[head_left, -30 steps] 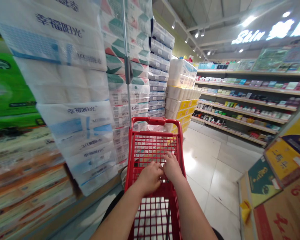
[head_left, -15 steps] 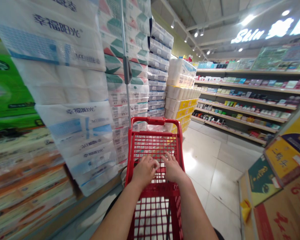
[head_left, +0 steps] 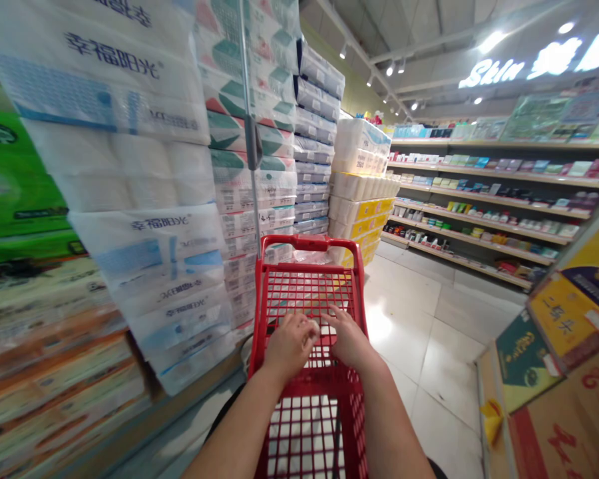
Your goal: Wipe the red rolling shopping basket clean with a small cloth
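A red mesh shopping cart (head_left: 310,286) stands in front of me in a shop aisle. Both my hands reach over its near edge into the basket. My left hand (head_left: 289,344) is curled, with a small pale thing at its fingertips that I cannot make out. My right hand (head_left: 348,338) lies beside it, fingers stretched forward and slightly apart over the mesh, holding nothing that I can see. The two hands nearly touch at the fingertips. A thin metal pole (head_left: 249,133) rises from the cart's far left corner.
Tall stacks of packaged toilet paper (head_left: 130,199) crowd the left side right next to the cart. More white and yellow packs (head_left: 362,179) stand ahead. Shelves of small goods (head_left: 489,199) line the far right. Cardboard boxes (head_left: 554,372) sit at my right. Pale tiled floor (head_left: 419,332) lies between.
My hands have slid a little forward from the cart's near edge into the basket and parted slightly. The cart and surroundings have hardly shifted.
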Demonstrator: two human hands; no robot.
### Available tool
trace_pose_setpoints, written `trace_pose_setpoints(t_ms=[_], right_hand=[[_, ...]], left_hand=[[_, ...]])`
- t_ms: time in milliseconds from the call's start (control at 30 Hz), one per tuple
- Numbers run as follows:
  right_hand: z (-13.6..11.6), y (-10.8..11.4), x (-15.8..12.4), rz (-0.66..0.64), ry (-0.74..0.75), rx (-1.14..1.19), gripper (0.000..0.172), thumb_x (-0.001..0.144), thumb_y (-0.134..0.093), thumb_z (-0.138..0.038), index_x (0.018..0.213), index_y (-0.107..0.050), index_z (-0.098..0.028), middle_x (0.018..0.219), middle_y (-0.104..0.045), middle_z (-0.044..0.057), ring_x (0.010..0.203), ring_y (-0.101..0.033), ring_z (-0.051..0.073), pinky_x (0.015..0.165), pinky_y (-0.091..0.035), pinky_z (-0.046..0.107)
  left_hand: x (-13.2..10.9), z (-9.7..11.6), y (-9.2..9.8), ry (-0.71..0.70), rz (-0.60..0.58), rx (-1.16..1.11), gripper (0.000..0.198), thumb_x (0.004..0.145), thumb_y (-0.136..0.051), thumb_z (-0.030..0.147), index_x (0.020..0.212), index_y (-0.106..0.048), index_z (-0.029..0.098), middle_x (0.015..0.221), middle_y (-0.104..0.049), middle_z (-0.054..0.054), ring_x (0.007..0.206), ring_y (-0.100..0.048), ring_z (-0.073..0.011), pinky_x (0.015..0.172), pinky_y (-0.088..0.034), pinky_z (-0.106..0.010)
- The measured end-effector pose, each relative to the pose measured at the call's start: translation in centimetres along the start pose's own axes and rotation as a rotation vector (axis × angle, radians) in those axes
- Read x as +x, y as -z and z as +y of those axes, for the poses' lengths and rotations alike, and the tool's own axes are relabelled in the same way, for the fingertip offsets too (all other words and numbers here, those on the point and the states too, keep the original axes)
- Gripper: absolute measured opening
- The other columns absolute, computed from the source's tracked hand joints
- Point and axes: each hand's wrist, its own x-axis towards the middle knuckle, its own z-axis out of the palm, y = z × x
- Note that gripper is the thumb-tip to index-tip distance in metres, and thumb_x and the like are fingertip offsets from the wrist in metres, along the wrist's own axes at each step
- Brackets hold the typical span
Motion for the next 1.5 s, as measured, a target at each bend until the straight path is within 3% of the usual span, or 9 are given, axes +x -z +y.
trace_pose_setpoints(t_ms=[133, 333, 500, 700, 1000, 1267, 1433, 1500], right_hand=[[-0.3, 0.0, -0.2, 0.0, -0.021, 0.023, 0.081, 0.062, -0.052, 0.005, 0.137, -0.052, -0.028, 0.154, -0.032, 0.009, 0.14, -0.033, 0.027, 0.112, -0.031, 0.043], [-1.0, 0.0, -0.5, 0.048, -0.037, -0.026, 0.083, 0.063, -0.048, 0.007, 0.136, -0.051, -0.031, 0.148, -0.043, 0.005, 0.137, -0.037, 0.025, 0.108, -0.033, 0.046], [-0.8, 0.1, -0.5, 0.08, 0.032, -0.027, 0.079, 0.061, -0.047, 0.006, 0.132, -0.056, -0.028, 0.141, -0.052, 0.004, 0.13, -0.044, 0.022, 0.105, -0.038, 0.04], [-1.0, 0.2, -0.6, 0.114, 0.085, 0.0, 0.076, 0.06, -0.045, 0.007, 0.127, -0.06, -0.025, 0.132, -0.059, 0.001, 0.124, -0.048, 0.02, 0.104, -0.039, 0.037], [-1.0, 0.2, -0.2, 0.063, 0.055, -0.034, 0.079, 0.061, -0.043, 0.009, 0.129, -0.058, -0.028, 0.135, -0.057, 0.001, 0.126, -0.045, 0.022, 0.104, -0.038, 0.039], [-2.5, 0.3, -1.4, 0.002, -0.143, -0.157, 0.076, 0.067, -0.045, 0.004, 0.133, -0.053, -0.034, 0.147, -0.044, 0.0, 0.138, -0.033, 0.027, 0.104, -0.035, 0.051], [-3.8, 0.1, -4.4, 0.087, -0.261, -0.19, 0.057, 0.074, -0.045, -0.001, 0.121, -0.064, -0.025, 0.133, -0.057, 0.008, 0.121, -0.052, 0.025, 0.099, -0.043, 0.039], [-4.3, -0.5, -5.5, 0.094, -0.264, -0.199, 0.05, 0.076, -0.049, -0.007, 0.121, -0.064, -0.022, 0.136, -0.054, 0.01, 0.122, -0.051, 0.028, 0.099, -0.043, 0.04]], left_hand=[[-0.1, 0.3, -0.3, -0.127, -0.18, 0.02, 0.018, 0.078, -0.056, 0.012, 0.087, -0.064, 0.026, 0.101, -0.06, -0.001, 0.099, -0.05, -0.0188, 0.085, -0.045, -0.031], [0.1, -0.1, -0.4, 0.046, -0.037, 0.079, 0.02, 0.083, -0.051, 0.017, 0.096, -0.063, 0.026, 0.108, -0.059, -0.003, 0.106, -0.049, -0.021, 0.09, -0.042, -0.035], [-0.3, 0.6, -0.5, -0.009, -0.146, 0.157, 0.036, 0.072, -0.067, 0.027, 0.107, -0.061, 0.029, 0.129, -0.053, -0.005, 0.12, -0.043, -0.028, 0.099, -0.036, -0.045], [-0.8, 0.4, 0.0, -0.023, -0.205, 0.111, 0.051, 0.067, -0.068, 0.022, 0.116, -0.058, 0.032, 0.138, -0.048, -0.003, 0.128, -0.037, -0.0281, 0.106, -0.029, -0.048], [0.1, 2.0, -1.9, 0.156, -0.161, 0.247, 0.047, 0.072, -0.058, 0.01, 0.115, -0.058, 0.03, 0.135, -0.051, -0.005, 0.123, -0.041, -0.0287, 0.091, -0.04, -0.045], [0.2, 1.1, -1.5, 0.11, -0.15, 0.176, 0.044, 0.071, -0.053, 0.007, 0.108, -0.06, 0.03, 0.127, -0.054, -0.004, 0.119, -0.044, -0.0263, 0.088, -0.041, -0.045], [-0.2, 1.3, -1.1, 0.098, -0.143, 0.141, 0.037, 0.07, -0.058, 0.01, 0.102, -0.061, 0.028, 0.127, -0.053, -0.004, 0.118, -0.043, -0.0267, 0.092, -0.039, -0.047], [-0.4, 1.4, -1.0, 0.093, -0.141, 0.139, 0.037, 0.069, -0.061, 0.012, 0.102, -0.061, 0.027, 0.129, -0.052, -0.005, 0.12, -0.042, -0.0276, 0.094, -0.038, -0.049]])
